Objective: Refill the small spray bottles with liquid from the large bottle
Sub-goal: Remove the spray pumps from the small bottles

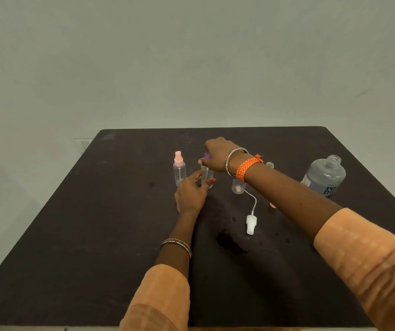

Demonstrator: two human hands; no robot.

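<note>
Gripping a clear bottle (208, 179) mid-counter, the left hand (191, 193) curls round its body while the right hand (218, 154) pinches the purple cap (207, 155) on top. Left stands a pink-capped bottle (179, 172); far right, the large bottle (325, 176), uncapped. A white sprayer (251, 224) lies near.

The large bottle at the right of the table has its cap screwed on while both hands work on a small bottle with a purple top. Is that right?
Not quite. The head view shows the large bottle uncapped, its threaded neck open. The rest holds: the left hand holds the small bottle and the right hand grips its purple top.
</note>
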